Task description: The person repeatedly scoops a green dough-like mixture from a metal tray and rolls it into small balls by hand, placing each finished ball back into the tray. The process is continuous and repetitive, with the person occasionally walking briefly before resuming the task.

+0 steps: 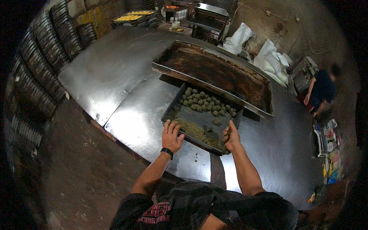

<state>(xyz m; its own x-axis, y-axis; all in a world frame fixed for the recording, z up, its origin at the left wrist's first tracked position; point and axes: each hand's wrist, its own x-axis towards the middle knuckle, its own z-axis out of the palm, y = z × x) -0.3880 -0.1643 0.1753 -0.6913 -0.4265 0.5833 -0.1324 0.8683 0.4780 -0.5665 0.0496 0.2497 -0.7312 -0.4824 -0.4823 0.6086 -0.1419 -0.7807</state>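
A dark, shallow metal tray (184, 86) lies in front of me, slightly turned. Rough green-brown balls (201, 100) cluster across its far half. Loose crumbly mixture of the same colour (192, 129) covers the near left part, and a few small lumps lie apart near the right side. My left hand (171, 137) rests at the near left corner, fingers apart over the rim. At the right side of the tray, my right hand (233, 138) has its thumb up and its fingers curled inward; whether anything is inside them is hidden.
Beyond the tray stands a long, stained metal pan (212, 63) on the steel table (115, 66). Trays of yellow pieces (129, 17) sit at the far left. White sacks (271, 59) lean by the wall. A person (323, 86) bends at the right. Stacked racks (43, 54) line the left.
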